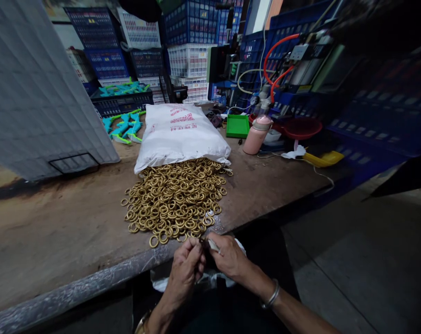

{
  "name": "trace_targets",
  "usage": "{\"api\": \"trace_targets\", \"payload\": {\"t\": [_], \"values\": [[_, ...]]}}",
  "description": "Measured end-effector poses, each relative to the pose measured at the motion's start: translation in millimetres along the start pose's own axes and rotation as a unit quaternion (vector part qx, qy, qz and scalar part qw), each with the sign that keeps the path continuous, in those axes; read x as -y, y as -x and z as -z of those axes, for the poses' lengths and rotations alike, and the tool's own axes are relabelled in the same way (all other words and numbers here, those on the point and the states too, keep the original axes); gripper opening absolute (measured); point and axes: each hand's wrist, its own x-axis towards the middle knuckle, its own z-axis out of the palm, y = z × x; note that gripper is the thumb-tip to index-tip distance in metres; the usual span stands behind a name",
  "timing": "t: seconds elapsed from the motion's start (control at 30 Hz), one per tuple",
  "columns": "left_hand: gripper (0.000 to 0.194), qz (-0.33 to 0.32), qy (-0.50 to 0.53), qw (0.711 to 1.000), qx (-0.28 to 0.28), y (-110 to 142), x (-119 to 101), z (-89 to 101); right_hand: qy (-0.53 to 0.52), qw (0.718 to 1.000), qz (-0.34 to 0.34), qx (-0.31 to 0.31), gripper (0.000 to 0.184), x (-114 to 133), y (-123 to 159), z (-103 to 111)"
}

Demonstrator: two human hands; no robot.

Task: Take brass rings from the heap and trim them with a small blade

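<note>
Just beyond the table's near edge, my left hand [188, 264] has its thumb and fingers pinched together. Whatever lies between those fingertips is too small and dark to make out. Close against it, my right hand [229, 257] is closed around a small tool with a whitish part [213, 246], mostly hidden by the fingers. The two hands' fingertips almost meet. Directly in front of them spreads a heap of brass-coloured rings [175, 199], spilling from the mouth of a white sack [182, 134] with red print that lies on its side.
The brown table [74, 222] has a plastic-wrapped front edge. A pale upright panel [43, 93] stands at left. Turquoise plastic parts [127, 125], a green tray [237, 126], a pink bottle [257, 134] and a yellow scoop [323, 158] lie farther back. Stacked crates [188, 60] rise behind.
</note>
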Motion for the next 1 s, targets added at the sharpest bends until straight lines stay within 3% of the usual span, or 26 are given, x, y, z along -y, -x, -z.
{"api": "trace_targets", "payload": {"t": [0.2,0.57,0.83,1.0], "values": [[0.039,-0.018,-0.028,0.999,-0.012,-1,3,2.6,0.117,0.993,0.013,0.007,0.018,4,4,-1],[0.040,-0.036,-0.050,0.998,-0.021,-1,5,1.9,0.154,0.988,-0.007,-0.005,0.017,3,5,-2],[0.033,-0.100,-0.091,0.991,0.015,7,0,5.5,0.064,0.995,0.028,0.077,0.012,2,0,6],[0.031,-0.068,-0.075,0.993,0.066,27,-11,-3.9,0.149,0.988,-0.026,0.041,0.014,-13,3,10]]}}
